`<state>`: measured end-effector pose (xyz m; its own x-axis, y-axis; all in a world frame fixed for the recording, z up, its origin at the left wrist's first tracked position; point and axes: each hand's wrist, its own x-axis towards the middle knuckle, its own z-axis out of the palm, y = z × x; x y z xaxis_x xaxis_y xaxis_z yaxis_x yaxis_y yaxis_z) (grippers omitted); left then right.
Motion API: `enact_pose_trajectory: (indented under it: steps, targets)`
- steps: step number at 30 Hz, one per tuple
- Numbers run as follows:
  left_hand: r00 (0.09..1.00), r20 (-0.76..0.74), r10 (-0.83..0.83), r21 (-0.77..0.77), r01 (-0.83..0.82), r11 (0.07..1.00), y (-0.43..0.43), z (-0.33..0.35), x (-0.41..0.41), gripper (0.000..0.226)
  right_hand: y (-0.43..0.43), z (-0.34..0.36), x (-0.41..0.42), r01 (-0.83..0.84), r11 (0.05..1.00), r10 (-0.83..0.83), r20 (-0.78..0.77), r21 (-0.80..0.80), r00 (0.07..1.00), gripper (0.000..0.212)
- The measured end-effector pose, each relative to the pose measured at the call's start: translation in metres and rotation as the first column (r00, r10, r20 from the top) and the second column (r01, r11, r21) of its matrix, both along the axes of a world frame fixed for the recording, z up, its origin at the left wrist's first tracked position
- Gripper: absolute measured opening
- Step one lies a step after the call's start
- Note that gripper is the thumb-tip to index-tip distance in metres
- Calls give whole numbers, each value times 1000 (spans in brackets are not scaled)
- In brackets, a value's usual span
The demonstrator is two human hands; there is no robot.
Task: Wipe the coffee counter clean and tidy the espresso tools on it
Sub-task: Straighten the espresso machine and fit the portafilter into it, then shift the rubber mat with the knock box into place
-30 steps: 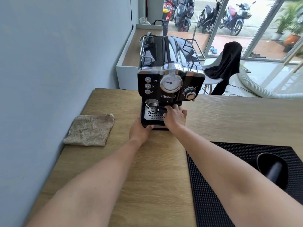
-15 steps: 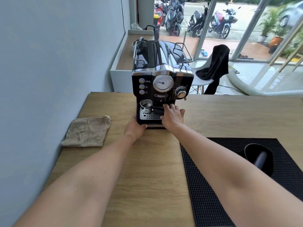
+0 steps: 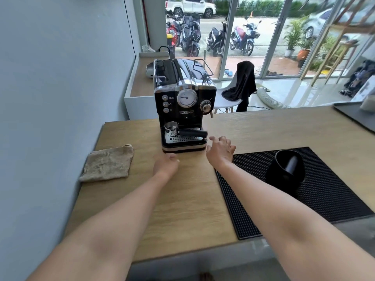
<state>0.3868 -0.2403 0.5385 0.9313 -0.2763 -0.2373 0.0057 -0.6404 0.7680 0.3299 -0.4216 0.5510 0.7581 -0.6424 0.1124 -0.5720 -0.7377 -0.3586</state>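
Toward the far edge of the counter [image 3: 182, 209], before the machine [image 3: 183, 110], the left hand [image 3: 165, 166] hovers loosely curled, the right hand [image 3: 220, 151] spread, both empty.

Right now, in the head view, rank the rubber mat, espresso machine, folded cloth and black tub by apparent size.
1. rubber mat, though it lies nearer the camera.
2. espresso machine.
3. folded cloth and black tub: too alike to rank.

Our left forearm [image 3: 121, 209] and right forearm [image 3: 263, 199] stretch forward, bare and roughly parallel. Our left hand [image 3: 165, 166] lies knuckles-up, its fingers loosely curled and gripping nothing. Our right hand [image 3: 220, 151] reaches slightly farther ahead, fingers relaxed and a little spread, likewise empty.
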Motion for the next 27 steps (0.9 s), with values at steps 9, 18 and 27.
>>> enact_pose_trajectory:
  steps: [9,18,27]
  targets:
    - [978,48,-202,-21,203,979,-3,-6,-77,23,22,-10,-98,75,988,-82,43,134,996,31]
    - [951,27,-309,-23,309,951,-27,-11,-141,22,7,-19,-190,181,974,-180,-17,134,983,32]
    - [959,-32,-281,44,283,958,-68,-18,-170,38,-66,-25,-257,280,957,-276,-55,73,960,33]
